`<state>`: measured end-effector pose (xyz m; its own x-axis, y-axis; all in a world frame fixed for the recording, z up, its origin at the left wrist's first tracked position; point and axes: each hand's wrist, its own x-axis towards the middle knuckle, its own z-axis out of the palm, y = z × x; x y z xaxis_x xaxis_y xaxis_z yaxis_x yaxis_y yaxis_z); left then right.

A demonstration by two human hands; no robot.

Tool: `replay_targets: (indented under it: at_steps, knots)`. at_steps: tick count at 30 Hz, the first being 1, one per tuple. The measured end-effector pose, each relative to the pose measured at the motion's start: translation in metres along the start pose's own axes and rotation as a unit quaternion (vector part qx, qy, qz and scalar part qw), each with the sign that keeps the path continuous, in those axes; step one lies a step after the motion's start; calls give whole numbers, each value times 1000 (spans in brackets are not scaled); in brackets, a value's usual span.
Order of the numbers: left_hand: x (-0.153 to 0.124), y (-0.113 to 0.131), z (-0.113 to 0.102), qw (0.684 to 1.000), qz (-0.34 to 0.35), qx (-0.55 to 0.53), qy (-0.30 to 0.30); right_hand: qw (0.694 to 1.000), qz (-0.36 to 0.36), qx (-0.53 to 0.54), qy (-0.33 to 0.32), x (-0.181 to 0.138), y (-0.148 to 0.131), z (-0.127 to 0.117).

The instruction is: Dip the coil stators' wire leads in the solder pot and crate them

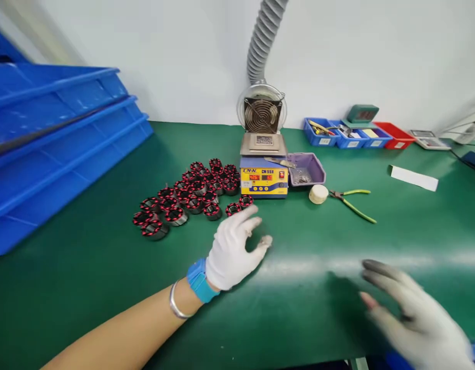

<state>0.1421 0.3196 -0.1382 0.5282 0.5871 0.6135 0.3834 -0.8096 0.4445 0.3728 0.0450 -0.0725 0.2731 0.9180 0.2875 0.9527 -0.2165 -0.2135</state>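
My left hand (235, 246), in a white glove with a blue wrist strap and a metal bangle, hovers over the green mat with fingers spread, holding nothing. Its fingertips are close to two small wound stator cores (239, 204) with red wire. A larger group of several such cores (191, 192) lies left of a yellow and blue solder pot (263, 177). My right hand (410, 313), also gloved, is blurred at the lower right, fingers stretched out and empty, above the mat's front edge.
Stacked blue crates (48, 139) fill the left side. A fume fan (262, 114) with a grey hose stands behind the solder pot. A purple tray (310, 167), a round white puck (318, 193), green-handled cutters (353, 200), small parts bins (353, 134) and a white strip (413, 178) lie to the right.
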Motion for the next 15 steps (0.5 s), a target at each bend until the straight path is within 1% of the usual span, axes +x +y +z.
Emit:
replay_targets:
  at_steps: [1, 2, 3, 5, 7, 8, 9, 11, 13, 15]
  knots:
    - [4, -7, -1, 999, -28, 32, 32, 998, -56, 22, -19, 24, -23, 17]
    - [7, -15, -1, 995, -52, 63, 50, 994, -97, 45, -16, 46, -43, 34]
    - [10, -24, 0, 992, -69, 94, 51, 990, -119, 70, -16, 66, -59, 51]
    - [13, -40, 3, 987, -77, 143, 10, 984, -133, 119, -26, 102, -82, 83]
    - [13, -52, 7, 982, -68, 171, -39, 981, -101, 162, -41, 131, -93, 108]
    - [11, -54, 8, 981, -64, 177, -50, 978, -81, 183, -52, 143, -96, 118]
    - [10, -53, 8, 981, -60, 178, -53, 974, -57, 209, -63, 152, -98, 126]
    - [5, -44, 8, 985, -49, 157, -47, 958, -1, 274, -88, 165, -99, 136]
    - [0, -28, 6, 993, -43, 101, -45, 925, 54, 356, -119, 169, -98, 138]
    - [-4, -13, 5, 998, -32, 36, -51, 871, 84, 459, -152, 168, -98, 134]
